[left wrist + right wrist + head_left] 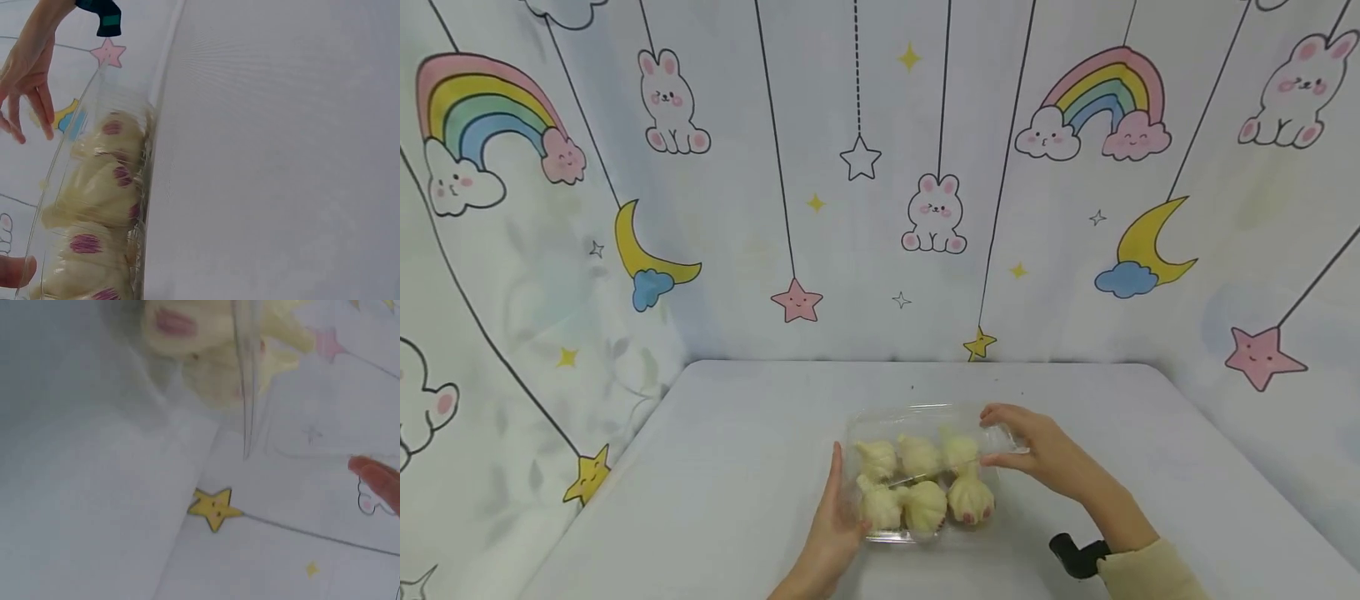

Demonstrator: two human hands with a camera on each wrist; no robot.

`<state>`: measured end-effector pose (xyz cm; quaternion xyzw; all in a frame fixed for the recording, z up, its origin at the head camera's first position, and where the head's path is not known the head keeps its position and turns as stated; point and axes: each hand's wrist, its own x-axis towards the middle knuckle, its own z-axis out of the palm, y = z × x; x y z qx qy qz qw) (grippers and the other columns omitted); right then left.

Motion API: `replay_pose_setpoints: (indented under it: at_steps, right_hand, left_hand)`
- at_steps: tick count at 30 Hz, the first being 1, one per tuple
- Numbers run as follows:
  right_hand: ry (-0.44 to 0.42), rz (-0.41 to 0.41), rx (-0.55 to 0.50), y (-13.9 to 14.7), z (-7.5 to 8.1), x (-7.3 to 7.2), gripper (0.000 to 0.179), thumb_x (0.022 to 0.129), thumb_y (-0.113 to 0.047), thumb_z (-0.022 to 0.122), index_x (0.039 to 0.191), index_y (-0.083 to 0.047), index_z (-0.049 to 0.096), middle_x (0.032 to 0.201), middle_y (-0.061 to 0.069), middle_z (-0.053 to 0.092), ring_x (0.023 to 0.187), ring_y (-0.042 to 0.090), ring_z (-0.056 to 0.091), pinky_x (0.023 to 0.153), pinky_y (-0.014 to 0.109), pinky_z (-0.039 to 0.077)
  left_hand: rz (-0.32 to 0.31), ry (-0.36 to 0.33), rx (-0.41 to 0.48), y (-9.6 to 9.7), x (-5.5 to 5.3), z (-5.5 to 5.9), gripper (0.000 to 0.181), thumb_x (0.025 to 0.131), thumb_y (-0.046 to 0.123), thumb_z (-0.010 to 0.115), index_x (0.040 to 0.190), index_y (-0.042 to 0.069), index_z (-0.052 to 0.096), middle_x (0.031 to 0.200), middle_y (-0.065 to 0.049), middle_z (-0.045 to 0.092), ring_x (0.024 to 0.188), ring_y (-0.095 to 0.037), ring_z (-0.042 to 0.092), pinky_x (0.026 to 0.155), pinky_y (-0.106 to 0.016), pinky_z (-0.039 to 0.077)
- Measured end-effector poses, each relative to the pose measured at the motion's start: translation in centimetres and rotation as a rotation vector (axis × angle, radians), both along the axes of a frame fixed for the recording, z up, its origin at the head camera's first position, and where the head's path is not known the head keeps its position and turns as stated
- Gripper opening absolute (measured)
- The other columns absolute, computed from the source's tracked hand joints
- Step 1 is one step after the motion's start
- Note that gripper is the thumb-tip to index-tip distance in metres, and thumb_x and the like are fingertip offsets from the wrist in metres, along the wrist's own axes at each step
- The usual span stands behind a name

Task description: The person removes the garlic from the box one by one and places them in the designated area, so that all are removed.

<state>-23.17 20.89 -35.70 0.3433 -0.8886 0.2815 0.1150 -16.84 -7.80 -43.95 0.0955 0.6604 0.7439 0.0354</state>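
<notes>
A clear plastic box [904, 536] sits on the white table with several pale yellow, pleated, bulb-shaped pieces [925, 506] inside, in two rows. Pink-purple patches mark these pieces [85, 244] in the left wrist view. My left hand [831, 529] holds the box's left side, thumb at the front corner and a finger stretched along the side. A clear lid [917, 414] slants over the back row. My right hand [1045, 450] grips its right end between thumb and fingers. In the right wrist view, a fingertip [369, 472] is at the lid's edge.
The white table [737, 433] reaches back to a hanging cloth [880, 325] printed with rabbits, stars, moons and rainbows. A black bent device [1078, 556] sits at my right wrist, beside a pale yellow sleeve [1150, 571].
</notes>
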Motion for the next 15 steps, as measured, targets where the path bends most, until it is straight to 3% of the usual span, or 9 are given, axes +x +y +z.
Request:
replay_pose_setpoints:
  at_steps: [1,3,5,9,15]
  right_hand:
    - [-0.022,-0.014,-0.011,0.3,0.1,-0.1,0.042,0.079,-0.032,0.069,0.111,-0.008,0.058,0.116,0.008,0.059,0.106,0.030,0.056,0.077,0.043,0.052]
    - [-0.062,-0.045,-0.037,0.7,0.3,-0.4,0.043,0.081,-0.028,0.069,0.115,-0.005,0.056,0.116,0.011,0.059,0.105,0.033,0.056,0.078,0.047,0.052]
    - [-0.091,-0.060,-0.040,0.9,0.6,-0.7,0.044,0.083,-0.028,0.067,0.117,-0.004,0.055,0.117,0.014,0.058,0.103,0.036,0.057,0.078,0.047,0.052]
    - [-0.131,-0.094,-0.047,0.8,1.3,-1.7,0.045,0.084,-0.031,0.065,0.118,-0.004,0.052,0.119,0.017,0.055,0.096,0.036,0.061,0.077,0.045,0.053]
    - [-0.113,-0.164,-0.104,0.7,1.9,-3.4,0.045,0.084,-0.032,0.066,0.116,-0.004,0.051,0.118,0.021,0.055,0.086,0.029,0.066,0.069,0.040,0.055]
  left_hand:
    - [-0.013,-0.001,0.035,0.0,-0.1,-0.1,0.109,0.070,-0.028,0.043,0.145,0.031,-0.011,0.147,-0.013,-0.027,0.131,-0.048,-0.012,0.080,-0.026,0.047]
    - [-0.028,-0.024,0.073,-0.1,-0.2,-0.1,0.110,0.071,-0.029,0.040,0.145,0.034,-0.011,0.147,-0.012,-0.028,0.131,-0.049,-0.009,0.062,-0.017,0.042]
    - [-0.036,-0.035,0.069,-0.1,-0.2,0.0,0.109,0.072,-0.027,0.041,0.144,0.036,-0.011,0.147,-0.012,-0.028,0.131,-0.049,-0.008,0.062,-0.017,0.042]
    - [-0.033,-0.018,-0.023,-0.3,-0.3,0.2,0.104,0.074,-0.023,0.044,0.146,0.034,-0.006,0.150,-0.011,-0.021,0.131,-0.048,-0.007,0.087,-0.029,0.045]
    - [-0.060,0.005,-0.135,-0.6,-0.4,0.7,0.096,0.075,-0.018,0.047,0.148,0.024,0.001,0.150,-0.018,-0.012,0.130,-0.051,-0.001,0.100,-0.043,0.037]
